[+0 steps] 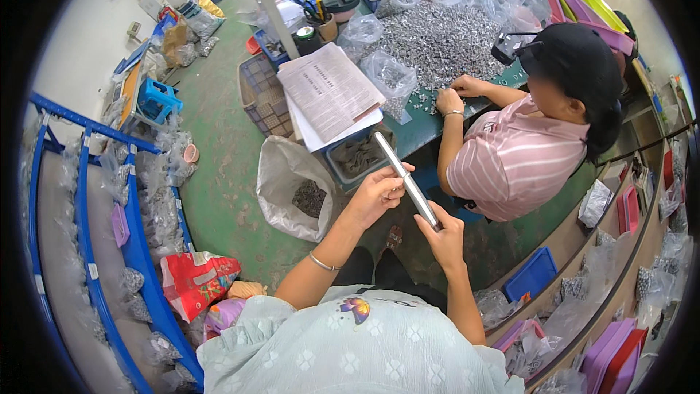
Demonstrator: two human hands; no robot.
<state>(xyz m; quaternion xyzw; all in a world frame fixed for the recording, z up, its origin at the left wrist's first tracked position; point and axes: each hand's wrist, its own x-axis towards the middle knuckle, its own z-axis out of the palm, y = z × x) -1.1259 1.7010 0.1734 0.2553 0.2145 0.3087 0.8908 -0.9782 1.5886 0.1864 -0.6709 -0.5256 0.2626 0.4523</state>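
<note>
A long, slim, silver object with a smooth, shiny body is held at a slant in front of my chest; its exact kind does not show. The fingers of my left hand are closed around its middle, thumb and forefinger pinching it from the side. My right hand grips the lower end, with the thumb along it. The object's upper end points towards a stack of papers on the corner of the work table. Just below that stack is a bin with dark cloth.
A white woven sack with dark bits stands left of my hands. At right, a co-worker in a striped shirt sorts a heap of small metal parts. Blue shelving lines the left; shelves with trays curve along the right.
</note>
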